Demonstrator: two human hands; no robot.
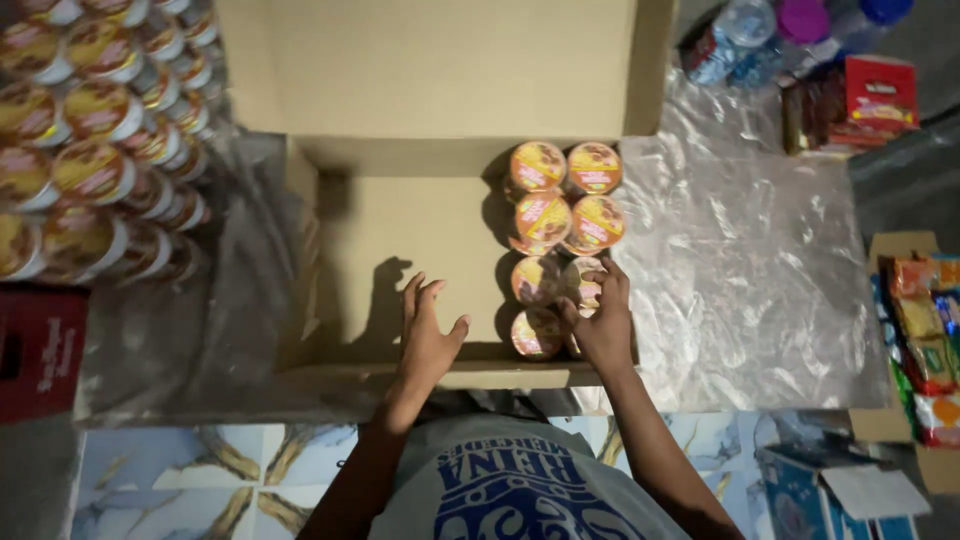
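Note:
An open cardboard box (pixel 400 240) lies in front of me with its flaps spread. Several round cups with yellow and brown lids (pixel 565 205) stand in two rows along its right wall. My right hand (pixel 603 322) rests on the nearest cups (pixel 538 335) at the box's front right corner, fingers spread over their lids. My left hand (pixel 426 335) hovers open just left of those cups, palm turned toward them, above the bare box floor. It holds nothing.
A large stack of the same cups (pixel 90 140) lies at the left under clear plastic. A crumpled plastic sheet (pixel 750 270) spreads to the right. Bottles (pixel 745 35) and snack packets (pixel 850 100) sit at the back right, and a carton of wrapped snacks (pixel 925 340) at the right edge.

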